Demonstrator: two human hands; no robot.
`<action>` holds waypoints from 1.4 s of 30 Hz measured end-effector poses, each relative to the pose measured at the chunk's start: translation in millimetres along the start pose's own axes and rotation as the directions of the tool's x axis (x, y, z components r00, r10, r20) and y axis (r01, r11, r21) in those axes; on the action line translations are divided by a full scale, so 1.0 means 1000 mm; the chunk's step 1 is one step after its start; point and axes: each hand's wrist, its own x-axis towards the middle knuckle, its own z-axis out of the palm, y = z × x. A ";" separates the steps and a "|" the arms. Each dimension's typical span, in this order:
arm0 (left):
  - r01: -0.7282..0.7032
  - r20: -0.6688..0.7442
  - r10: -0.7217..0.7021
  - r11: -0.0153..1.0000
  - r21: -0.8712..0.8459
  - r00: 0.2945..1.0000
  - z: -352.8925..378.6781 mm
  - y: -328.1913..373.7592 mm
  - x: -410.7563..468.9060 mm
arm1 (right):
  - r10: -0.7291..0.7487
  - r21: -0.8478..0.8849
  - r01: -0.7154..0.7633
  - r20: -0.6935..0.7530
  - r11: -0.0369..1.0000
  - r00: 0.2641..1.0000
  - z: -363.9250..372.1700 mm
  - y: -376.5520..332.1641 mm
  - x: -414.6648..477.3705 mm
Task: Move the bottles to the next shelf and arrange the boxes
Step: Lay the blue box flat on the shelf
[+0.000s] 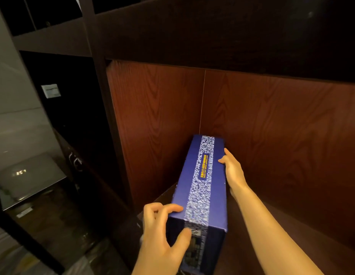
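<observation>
Sliding the long blue cardboard box with the white patterned band (pixel 202 181) deeper into the reddish wooden shelf (pixel 281 231), toward twelve o'clock, wants even pressure: left hand (pixel 162 233) grips its near end, right hand (pixel 232 171) lies flat, steadying its three-o'clock side.

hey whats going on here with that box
A person has both hands on a long blue box lying in a dark wooden shelf. The left hand holds its near end, and the right hand presses along its right side. The far end sits close to the back corner. No bottles are in view.
</observation>
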 end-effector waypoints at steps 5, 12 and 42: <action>0.015 -0.046 -0.022 0.990 -0.137 0.999 -0.005 0.002 0.008 | -0.016 0.017 0.015 0.057 1.000 0.998 -0.013 0.006 -0.014; 0.178 0.001 -0.186 0.941 -0.287 0.983 0.006 -0.025 0.129 | -0.301 -0.034 0.313 0.196 0.949 0.933 -0.029 0.011 -0.112; 0.448 0.327 -0.358 0.855 -0.261 0.874 0.097 -0.079 0.280 | -0.539 -0.254 0.520 -0.009 0.816 0.842 -0.085 0.046 -0.173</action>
